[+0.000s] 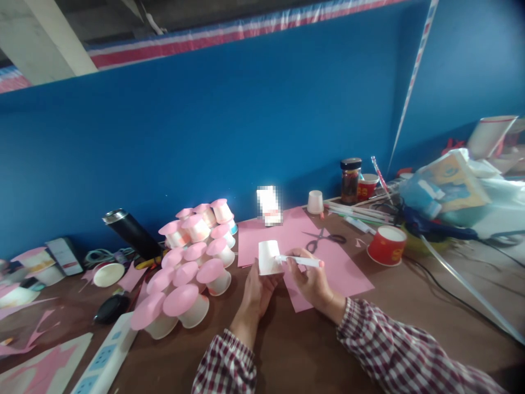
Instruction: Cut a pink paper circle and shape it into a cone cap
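My left hand (259,285) is wrapped round a small white paper cup (268,257), its plain side turned up towards me. Between the fingers of my right hand (308,276) is a white marker (303,261) with an orange-pink end. The marker's tip meets or nearly meets the cup's right side; I cannot tell which. Beneath and behind both hands lie pink paper sheets (344,279). A pair of dark scissors (322,239) rests on them, handles spread. To the left stand several cups topped with pink paper discs (186,299), grouped closely together.
A white power strip (104,355) and a black bottle (131,232) are on the left. At the right are a red paper cup (386,246), a dark-lidded jar (350,180) and a small white cup (315,202). A blue partition (246,126) borders the back of the table.
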Demonstrator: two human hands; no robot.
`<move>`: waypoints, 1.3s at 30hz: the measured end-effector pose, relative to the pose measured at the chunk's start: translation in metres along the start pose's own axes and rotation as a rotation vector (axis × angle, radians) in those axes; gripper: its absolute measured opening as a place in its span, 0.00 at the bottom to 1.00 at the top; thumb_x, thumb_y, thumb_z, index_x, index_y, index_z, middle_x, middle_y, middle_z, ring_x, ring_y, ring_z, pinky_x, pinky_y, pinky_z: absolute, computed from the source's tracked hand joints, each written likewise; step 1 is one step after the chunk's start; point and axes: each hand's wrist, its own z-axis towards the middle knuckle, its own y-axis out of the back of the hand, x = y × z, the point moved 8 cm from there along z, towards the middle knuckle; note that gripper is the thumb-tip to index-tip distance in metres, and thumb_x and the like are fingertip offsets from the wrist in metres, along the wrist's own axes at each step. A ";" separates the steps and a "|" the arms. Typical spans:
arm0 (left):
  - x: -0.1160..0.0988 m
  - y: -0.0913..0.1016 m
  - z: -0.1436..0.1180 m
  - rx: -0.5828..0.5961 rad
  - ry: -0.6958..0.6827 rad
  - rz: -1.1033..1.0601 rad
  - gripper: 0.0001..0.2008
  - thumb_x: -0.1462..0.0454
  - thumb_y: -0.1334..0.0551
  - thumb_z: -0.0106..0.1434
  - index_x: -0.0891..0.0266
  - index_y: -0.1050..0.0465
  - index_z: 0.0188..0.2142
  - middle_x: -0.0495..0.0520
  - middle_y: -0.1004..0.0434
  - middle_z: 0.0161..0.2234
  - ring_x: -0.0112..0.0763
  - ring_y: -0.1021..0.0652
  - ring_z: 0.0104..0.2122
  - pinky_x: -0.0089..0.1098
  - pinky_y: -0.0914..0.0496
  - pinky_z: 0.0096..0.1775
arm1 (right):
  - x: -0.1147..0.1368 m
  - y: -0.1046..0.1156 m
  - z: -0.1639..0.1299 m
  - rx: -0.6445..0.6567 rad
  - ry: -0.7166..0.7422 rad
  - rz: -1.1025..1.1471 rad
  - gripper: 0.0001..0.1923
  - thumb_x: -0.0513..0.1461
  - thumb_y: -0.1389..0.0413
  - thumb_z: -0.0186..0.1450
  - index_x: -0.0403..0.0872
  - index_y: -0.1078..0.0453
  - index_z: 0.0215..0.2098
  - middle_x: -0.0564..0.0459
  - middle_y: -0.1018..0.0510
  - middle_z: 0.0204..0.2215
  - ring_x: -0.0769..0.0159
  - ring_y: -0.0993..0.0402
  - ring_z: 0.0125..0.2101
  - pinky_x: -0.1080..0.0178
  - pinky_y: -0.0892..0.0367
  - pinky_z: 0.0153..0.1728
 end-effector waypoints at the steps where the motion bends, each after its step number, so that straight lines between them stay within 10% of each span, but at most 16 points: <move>1: 0.000 -0.001 0.000 0.012 0.002 0.000 0.16 0.54 0.42 0.59 0.63 0.28 0.40 0.58 0.24 0.39 0.38 0.25 0.38 0.37 0.32 0.42 | -0.001 0.000 0.000 0.003 -0.009 0.001 0.04 0.36 0.50 0.64 0.46 0.34 0.37 0.51 0.26 0.31 0.66 0.28 0.32 0.67 0.32 0.29; 39: -0.003 0.001 -0.001 -0.016 -0.039 0.028 0.14 0.58 0.39 0.57 0.64 0.29 0.40 0.57 0.24 0.40 0.39 0.25 0.40 0.37 0.32 0.44 | 0.005 0.001 0.000 -0.020 0.034 0.003 0.05 0.37 0.50 0.65 0.46 0.33 0.38 0.51 0.25 0.32 0.65 0.27 0.32 0.64 0.31 0.34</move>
